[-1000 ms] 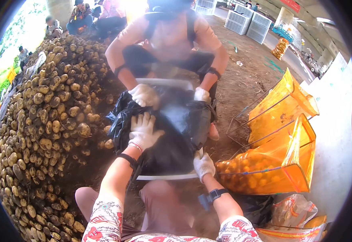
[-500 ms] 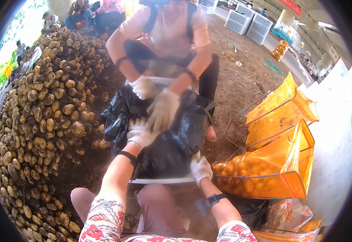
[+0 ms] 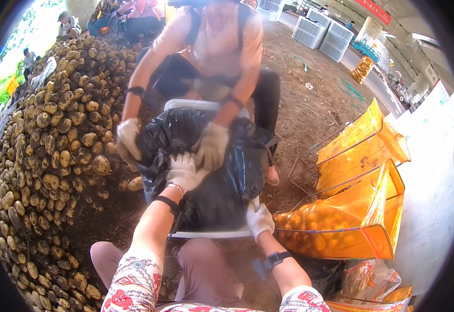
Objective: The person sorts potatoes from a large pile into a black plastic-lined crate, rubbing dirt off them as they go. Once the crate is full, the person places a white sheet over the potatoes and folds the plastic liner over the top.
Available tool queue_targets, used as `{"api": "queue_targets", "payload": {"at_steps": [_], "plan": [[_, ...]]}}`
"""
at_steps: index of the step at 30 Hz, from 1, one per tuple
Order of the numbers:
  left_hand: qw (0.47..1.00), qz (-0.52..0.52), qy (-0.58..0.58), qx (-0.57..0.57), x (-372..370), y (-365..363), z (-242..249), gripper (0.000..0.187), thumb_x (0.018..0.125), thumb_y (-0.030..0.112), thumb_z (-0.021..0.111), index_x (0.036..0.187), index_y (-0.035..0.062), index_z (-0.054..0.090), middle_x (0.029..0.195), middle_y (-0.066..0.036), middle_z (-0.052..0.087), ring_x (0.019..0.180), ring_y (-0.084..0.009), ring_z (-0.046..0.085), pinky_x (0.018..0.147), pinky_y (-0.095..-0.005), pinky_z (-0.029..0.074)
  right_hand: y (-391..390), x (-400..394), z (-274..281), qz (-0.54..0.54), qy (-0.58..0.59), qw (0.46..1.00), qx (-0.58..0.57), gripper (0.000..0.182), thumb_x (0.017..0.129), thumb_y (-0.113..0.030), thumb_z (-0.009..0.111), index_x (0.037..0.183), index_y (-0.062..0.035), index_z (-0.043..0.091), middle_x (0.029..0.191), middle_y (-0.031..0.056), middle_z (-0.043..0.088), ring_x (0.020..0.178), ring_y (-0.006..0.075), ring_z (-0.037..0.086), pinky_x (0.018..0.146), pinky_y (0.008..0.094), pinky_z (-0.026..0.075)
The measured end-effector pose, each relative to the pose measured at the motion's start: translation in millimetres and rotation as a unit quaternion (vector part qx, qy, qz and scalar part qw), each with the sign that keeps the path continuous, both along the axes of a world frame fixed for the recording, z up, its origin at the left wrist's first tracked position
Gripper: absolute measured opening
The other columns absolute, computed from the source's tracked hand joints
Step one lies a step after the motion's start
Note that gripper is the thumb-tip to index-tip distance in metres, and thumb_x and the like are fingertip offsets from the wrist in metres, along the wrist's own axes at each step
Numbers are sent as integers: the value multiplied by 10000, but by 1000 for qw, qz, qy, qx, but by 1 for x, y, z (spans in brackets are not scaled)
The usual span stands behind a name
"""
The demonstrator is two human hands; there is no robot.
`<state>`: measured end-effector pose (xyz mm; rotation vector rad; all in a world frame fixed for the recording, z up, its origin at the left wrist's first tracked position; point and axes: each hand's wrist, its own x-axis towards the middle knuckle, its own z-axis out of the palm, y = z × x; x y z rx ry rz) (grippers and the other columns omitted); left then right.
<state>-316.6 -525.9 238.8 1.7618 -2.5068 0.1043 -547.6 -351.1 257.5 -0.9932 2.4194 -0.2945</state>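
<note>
A black plastic bag is spread over a white tub, whose pale rim shows at the near and far ends. My left hand, in a white knit glove, lies on the bag with fingers stretched out. At the near right corner my gloved right hand has its fingers closed round the tub's rim and the bag's edge there. Facing me, a co-worker has one gloved hand on the bag beside my left hand. That person's other gloved hand is at the bag's left side.
A big heap of soil-covered potatoes rises on the left. To the right, an orange mesh bag on a wire frame holds potatoes, with another orange bag behind it. Plastic crates stand far back. More people sit behind the heap.
One of the co-worker's hands has moved from the bag's far middle out to its left side, exposing more of the tub's far rim. My hands have stayed nearly in place.
</note>
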Motion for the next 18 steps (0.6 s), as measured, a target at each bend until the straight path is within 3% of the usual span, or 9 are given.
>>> {"api": "queue_targets", "payload": {"at_steps": [13, 16, 18], "plan": [[999, 2, 24, 26, 1, 4, 14, 858, 970, 729, 421, 1432, 23, 577, 1416, -172, 584, 1358, -341, 516, 1159, -481, 338, -1, 1, 0, 1, 7, 1000, -7, 663, 990, -615, 461, 1159, -14, 683, 1147, 297, 708, 1146, 464, 665, 980, 501, 511], [996, 8, 34, 80, 0, 5, 26, 828, 968, 707, 456, 1423, 27, 582, 1406, -175, 593, 1378, -340, 502, 1166, -488, 327, -3, -1, 8, 0, 2, 1000, 0, 667, 991, -613, 462, 1161, -8, 686, 1158, 302, 704, 1152, 467, 661, 985, 502, 509], [998, -16, 45, 40, 2, 20, 29, 776, 948, 670, 527, 1380, 31, 614, 1397, -183, 604, 1344, -340, 528, 1167, -480, 326, -2, -1, 1, 14, 15, 1000, -10, 654, 996, -597, 465, 1154, -5, 693, 1169, 306, 699, 1164, 468, 655, 999, 505, 501]]}}
